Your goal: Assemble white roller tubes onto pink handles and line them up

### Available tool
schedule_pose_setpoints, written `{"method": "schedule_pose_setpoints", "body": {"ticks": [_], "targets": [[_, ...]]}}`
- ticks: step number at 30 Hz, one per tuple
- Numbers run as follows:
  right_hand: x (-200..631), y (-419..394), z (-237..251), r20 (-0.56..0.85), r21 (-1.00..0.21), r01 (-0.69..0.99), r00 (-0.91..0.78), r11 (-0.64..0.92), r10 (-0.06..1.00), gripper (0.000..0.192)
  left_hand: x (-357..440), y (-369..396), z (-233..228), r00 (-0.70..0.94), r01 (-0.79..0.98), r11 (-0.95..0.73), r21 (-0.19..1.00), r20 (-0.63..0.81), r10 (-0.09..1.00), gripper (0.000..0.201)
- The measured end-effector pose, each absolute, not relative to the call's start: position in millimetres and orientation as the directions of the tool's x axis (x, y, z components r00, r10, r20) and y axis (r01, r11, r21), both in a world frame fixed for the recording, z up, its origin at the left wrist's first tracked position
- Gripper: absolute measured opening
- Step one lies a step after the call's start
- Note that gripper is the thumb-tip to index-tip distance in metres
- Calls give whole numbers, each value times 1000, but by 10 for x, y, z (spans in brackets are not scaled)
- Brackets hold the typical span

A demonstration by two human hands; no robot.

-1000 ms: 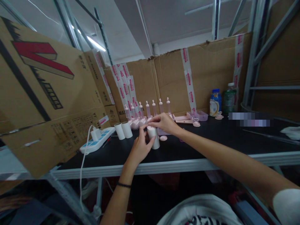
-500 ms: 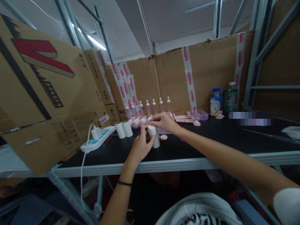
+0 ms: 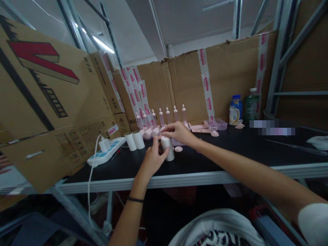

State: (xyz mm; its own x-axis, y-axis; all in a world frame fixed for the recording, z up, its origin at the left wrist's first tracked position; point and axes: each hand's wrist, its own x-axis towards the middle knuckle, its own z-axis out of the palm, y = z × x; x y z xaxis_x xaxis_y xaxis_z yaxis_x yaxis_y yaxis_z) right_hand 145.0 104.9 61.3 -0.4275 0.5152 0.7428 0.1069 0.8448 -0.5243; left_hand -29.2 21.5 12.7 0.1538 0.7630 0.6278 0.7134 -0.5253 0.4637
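A white cylinder (image 3: 168, 152) stands upright on the black tabletop. My left hand (image 3: 153, 153) is closed around its left side, thumb across the front and forefinger near the top rim. Over the rim, my right hand (image 3: 178, 132) is in a pinch at a small pink piece (image 3: 165, 138) on the cylinder's top; the fingers hide most of it. Just right of the cylinder lies a flat pink disc (image 3: 178, 149). Behind the hands, several clear pink tubes with looped tips (image 3: 175, 114) stand in a row, their rounded pink bases partly hidden.
Two more white cylinders (image 3: 138, 140) stand at left beside a power strip (image 3: 107, 150) with a plugged-in white cable. Pink parts (image 3: 201, 129) and a lilac tray (image 3: 221, 125) lie at right, near two bottles (image 3: 235, 111). Cardboard walls (image 3: 184, 82) enclose the back and left.
Both hands keep nearly the same hold on the cylinder and pink piece. The view has shifted slightly, and another person's hand now shows at the far left edge.
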Motion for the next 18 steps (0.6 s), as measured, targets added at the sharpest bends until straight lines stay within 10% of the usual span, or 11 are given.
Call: {"method": "schedule_pose_setpoints", "body": {"ticks": [18], "targets": [[1383, 1188, 514, 649, -705, -90, -483, 704, 588, 28, -302, 212, 117, 133, 661, -522, 539, 600, 789, 57]]}}
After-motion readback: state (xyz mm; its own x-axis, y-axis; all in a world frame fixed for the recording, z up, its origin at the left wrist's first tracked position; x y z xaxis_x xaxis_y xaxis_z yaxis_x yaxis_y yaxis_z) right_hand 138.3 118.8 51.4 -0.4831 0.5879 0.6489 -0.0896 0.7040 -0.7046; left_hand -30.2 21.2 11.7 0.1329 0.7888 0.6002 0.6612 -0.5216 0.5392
